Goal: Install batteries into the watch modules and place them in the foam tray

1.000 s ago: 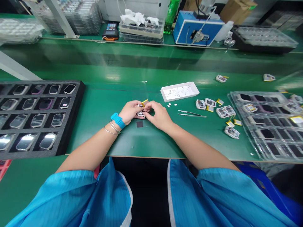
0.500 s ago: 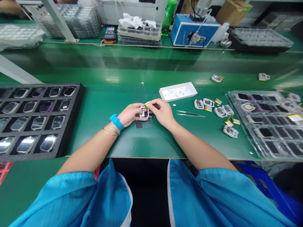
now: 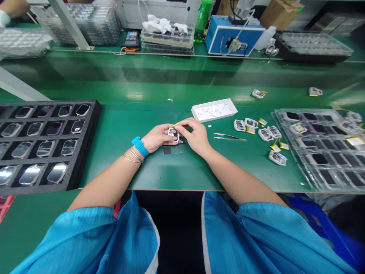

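Note:
My left hand (image 3: 159, 136) is closed around an opened smartwatch case (image 3: 173, 134), its pale rim and inner parts facing up. The left thumb lies over the inside of the case. At the case's far edge, my right hand (image 3: 194, 134) pinches a small battery (image 3: 176, 124) with a yellow edge, which now shows nearly edge-on. Whether wires join battery and case is too small to tell. Just below the hands, a dark square (image 3: 167, 150) lies on the bench beside a clear film. To the right rest metal tweezers (image 3: 229, 136).
A white box (image 3: 214, 110) holding tiny parts stands behind the hands. Several opened watch cases (image 3: 265, 134) with batteries lie right, by stacked clear trays (image 3: 322, 152). A black foam tray (image 3: 98, 110) of watches is at left. A blue machine (image 3: 216, 36) sits on the back shelf.
The battery has tipped from showing its flat face to nearly edge-on at the case. My left thumb has moved lower over the case's inside. Another person's hand has appeared at top left.

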Available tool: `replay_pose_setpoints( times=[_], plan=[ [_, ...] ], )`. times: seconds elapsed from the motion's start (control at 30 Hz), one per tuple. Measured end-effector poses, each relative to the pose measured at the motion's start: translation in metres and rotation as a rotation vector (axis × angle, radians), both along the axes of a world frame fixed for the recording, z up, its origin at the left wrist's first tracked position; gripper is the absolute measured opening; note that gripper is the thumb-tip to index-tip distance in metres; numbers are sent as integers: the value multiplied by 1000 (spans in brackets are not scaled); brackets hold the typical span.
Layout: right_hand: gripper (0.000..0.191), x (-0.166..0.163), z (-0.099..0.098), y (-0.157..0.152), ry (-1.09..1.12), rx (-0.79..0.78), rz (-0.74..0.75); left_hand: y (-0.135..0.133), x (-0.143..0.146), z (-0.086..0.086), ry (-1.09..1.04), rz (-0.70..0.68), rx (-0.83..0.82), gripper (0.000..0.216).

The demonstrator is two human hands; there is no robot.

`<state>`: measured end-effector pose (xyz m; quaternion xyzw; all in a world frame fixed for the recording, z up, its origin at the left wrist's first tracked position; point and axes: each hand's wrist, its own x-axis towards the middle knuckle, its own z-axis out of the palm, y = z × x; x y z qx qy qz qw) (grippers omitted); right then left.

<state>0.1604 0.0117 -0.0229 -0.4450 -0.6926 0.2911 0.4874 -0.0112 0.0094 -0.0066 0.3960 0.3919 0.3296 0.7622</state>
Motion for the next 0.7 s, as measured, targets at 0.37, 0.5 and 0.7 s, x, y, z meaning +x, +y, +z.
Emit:
replay_pose_setpoints(
  times=[0.37, 0.5, 0.7],
  plan=[
    [15, -1, 1, -3, -25, 10, 17, 0, 3, 0, 50, 40, -26, 33],
    [14, -1, 2, -6, -40, 12, 52, 0, 3, 3, 97, 80, -45, 23],
    [17, -2, 4, -10, -149, 120, 61, -1, 2, 5, 76, 119, -90, 21]
  ],
)
